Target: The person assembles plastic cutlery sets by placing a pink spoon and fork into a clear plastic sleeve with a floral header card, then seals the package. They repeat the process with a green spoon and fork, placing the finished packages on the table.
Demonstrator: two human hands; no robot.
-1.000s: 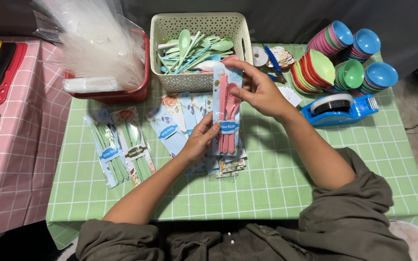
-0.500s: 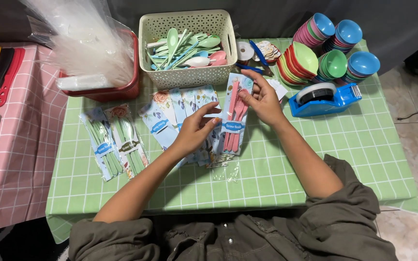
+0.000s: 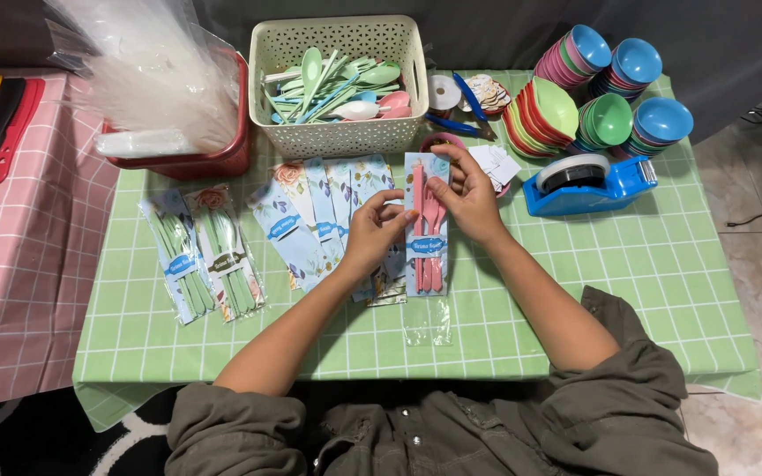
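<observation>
Both hands hold 1 clear plastic packet of pink cutlery [image 3: 426,231] over the green checked table [image 3: 628,291]. The left hand [image 3: 372,234] pinches its left edge; the right hand [image 3: 467,196] grips its top. Its long axis runs away from the person, open tail nearest.

basket [image 3: 339,132] behind packets [image 3: 328,220], dispenser [image 3: 588,183] right

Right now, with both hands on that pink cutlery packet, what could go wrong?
1. The clear bag hangs open below the pink cutlery packet; the pieces might slide out.
2. The left hand rests on the fanned backing cards and could scatter them.
3. The right hand works close to the paper tags.
</observation>
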